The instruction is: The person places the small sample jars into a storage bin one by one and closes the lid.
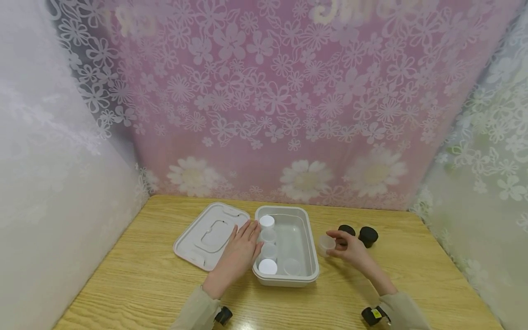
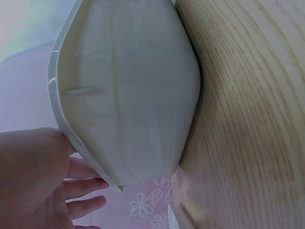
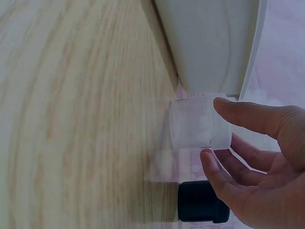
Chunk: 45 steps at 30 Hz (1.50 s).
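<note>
My right hand (image 1: 350, 251) grips a small clear plastic jar (image 3: 193, 123) near its ribbed top, thumb on one side and fingers on the other. The jar stands upright just right of the white plastic box (image 1: 311, 250). Along the box's left rim lies my left hand (image 1: 240, 251), its fingers straight and touching the edge. Inside, the box has a row of small jars down its left side, including one with a white top (image 1: 266, 222) at the back and another white-topped jar (image 1: 268, 266) at the front. A clear jar (image 1: 292, 266) sits in its front right corner.
Left of the box, partly behind my left hand, lies its white lid (image 1: 212, 240). Two black jars stand to the right: one black jar (image 1: 346, 229) behind my right hand, the other black jar (image 1: 368, 236) farther right. Patterned fabric encloses the wooden table (image 1: 144, 293).
</note>
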{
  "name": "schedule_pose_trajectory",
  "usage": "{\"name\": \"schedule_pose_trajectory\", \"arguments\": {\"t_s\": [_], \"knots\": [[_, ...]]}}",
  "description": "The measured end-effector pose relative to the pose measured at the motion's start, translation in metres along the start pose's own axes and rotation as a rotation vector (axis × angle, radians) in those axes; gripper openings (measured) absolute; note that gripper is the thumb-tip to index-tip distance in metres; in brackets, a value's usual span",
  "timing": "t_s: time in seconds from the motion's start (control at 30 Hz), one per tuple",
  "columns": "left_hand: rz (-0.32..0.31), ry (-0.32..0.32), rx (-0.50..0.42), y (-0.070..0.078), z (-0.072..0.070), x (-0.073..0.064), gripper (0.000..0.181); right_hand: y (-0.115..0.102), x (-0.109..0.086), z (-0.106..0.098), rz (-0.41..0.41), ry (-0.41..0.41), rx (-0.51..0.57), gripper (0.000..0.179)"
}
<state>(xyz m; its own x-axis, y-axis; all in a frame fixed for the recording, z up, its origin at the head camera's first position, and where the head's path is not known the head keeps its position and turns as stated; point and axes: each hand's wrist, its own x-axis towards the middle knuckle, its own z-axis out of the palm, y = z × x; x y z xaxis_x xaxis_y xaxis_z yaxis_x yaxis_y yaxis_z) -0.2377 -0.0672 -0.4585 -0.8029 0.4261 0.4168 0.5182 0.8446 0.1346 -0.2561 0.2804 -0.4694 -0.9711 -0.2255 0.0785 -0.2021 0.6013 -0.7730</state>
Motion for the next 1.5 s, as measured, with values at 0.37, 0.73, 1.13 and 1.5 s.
{"name": "schedule_pose_trajectory", "arguments": {"t_s": [0.37, 0.73, 1.13, 1.5], "knots": [[0.004, 0.004, 0.015, 0.0, 0.002, 0.0, 0.049, -0.01, 0.001, -0.005, 0.016, 0.075, -0.051, 0.055], [0.002, 0.007, 0.003, -0.001, 0.0, -0.002, 0.049, -0.038, 0.008, -0.024, 0.002, 0.053, -0.006, 0.061], [0.003, 0.019, 0.008, 0.0, 0.0, -0.002, 0.048, -0.069, 0.025, -0.017, -0.065, 0.017, 0.094, 0.062], [0.011, 0.025, 0.007, 0.0, -0.001, -0.001, 0.048, -0.066, 0.048, 0.005, -0.256, -0.213, 0.067, 0.053]]}}
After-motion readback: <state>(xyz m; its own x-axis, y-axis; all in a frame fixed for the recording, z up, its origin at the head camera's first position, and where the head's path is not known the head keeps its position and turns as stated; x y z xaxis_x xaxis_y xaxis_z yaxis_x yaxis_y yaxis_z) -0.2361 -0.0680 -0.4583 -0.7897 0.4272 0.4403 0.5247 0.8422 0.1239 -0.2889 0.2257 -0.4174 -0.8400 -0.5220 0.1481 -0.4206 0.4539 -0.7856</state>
